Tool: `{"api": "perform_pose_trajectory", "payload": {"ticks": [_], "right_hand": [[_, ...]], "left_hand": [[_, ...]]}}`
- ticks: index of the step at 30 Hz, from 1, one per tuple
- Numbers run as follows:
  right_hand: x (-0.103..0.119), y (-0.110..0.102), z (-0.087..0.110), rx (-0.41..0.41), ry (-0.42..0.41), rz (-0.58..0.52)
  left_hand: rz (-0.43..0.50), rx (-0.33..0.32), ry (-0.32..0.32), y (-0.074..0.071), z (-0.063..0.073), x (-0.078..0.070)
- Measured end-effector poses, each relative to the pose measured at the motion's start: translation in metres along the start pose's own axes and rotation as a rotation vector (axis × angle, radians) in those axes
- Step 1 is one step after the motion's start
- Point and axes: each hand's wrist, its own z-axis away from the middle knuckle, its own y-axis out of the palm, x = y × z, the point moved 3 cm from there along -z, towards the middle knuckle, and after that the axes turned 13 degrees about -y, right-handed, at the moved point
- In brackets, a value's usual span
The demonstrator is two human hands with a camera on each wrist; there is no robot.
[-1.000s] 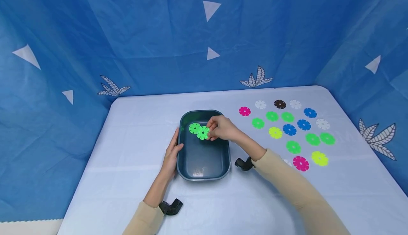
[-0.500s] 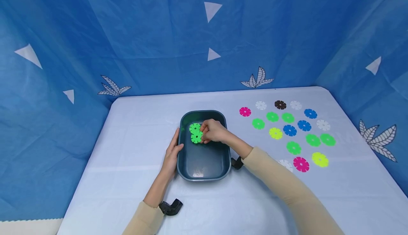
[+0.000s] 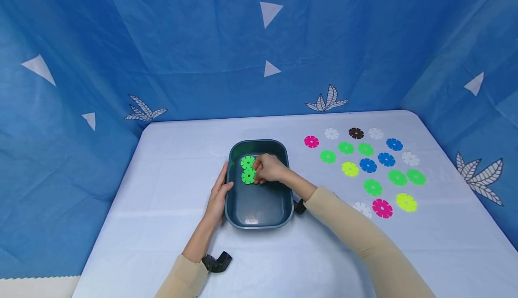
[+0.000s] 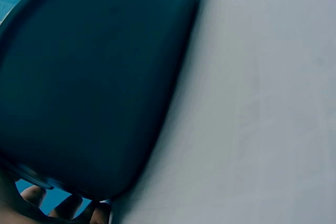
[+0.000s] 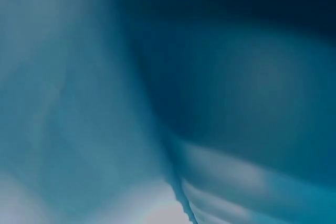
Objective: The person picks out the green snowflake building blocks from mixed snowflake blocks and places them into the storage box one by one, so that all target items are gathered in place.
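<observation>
A dark teal plastic tub (image 3: 259,206) stands on the table in the head view. My left hand (image 3: 217,195) grips its left side, thumb over the rim and fingers along the outer wall. Fingertips (image 4: 65,206) show beyond the tub's dark outer wall (image 4: 94,87) in the left wrist view. Reaching inside, my right hand (image 3: 272,168) pinches the right edge of a green notched plastic disc (image 3: 247,176). That disc lies just below another green disc (image 3: 247,161), their edges meeting. The right wrist view is blurred and shows neither disc.
Right of the tub, many loose notched discs lie spread out: a pink disc (image 3: 311,141), a brown disc (image 3: 356,133), a yellow disc (image 3: 350,169), a blue disc (image 3: 394,144) and others. A white cloth (image 3: 170,176) covers the table; a blue curtain (image 3: 202,42) hangs behind.
My right hand has moved left and down inside the tub, bringing the pinched green disc from the right of the other one to just below it. The left hand stays put.
</observation>
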Motion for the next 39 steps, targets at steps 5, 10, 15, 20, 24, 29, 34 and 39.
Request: {"api": "perform_pose_trajectory", "payload": {"ticks": [5, 10, 15, 20, 24, 29, 34, 39], "right_hand": [[0.002, 0.001, 0.001, 0.007, -0.004, 0.029], [0.002, 0.002, 0.002, 0.011, -0.023, 0.047], [0.002, 0.003, 0.002, 0.015, -0.022, 0.047], [0.001, 0.003, 0.001, 0.017, -0.021, 0.058], [0.0, 0.001, 0.002, 0.012, -0.054, 0.036], [0.009, -0.009, 0.009, 0.035, -0.148, -0.092], [0.02, -0.042, 0.031, 0.016, -0.185, -0.121], [0.002, -0.091, 0.058, -0.097, -0.086, -0.041]], "left_hand": [[-0.004, 0.004, -0.008, 0.0, 0.0, 0.001], [-0.003, 0.0, -0.008, -0.001, 0.0, 0.001], [-0.006, -0.003, -0.002, -0.002, -0.001, 0.001], [-0.008, -0.007, -0.008, -0.001, 0.0, 0.002], [-0.01, -0.007, -0.01, -0.001, 0.0, 0.003], [-0.01, -0.006, -0.013, -0.001, 0.0, 0.003], [-0.015, -0.014, -0.017, 0.0, 0.0, 0.002], [-0.017, -0.021, -0.013, -0.001, 0.0, -0.001]]}}
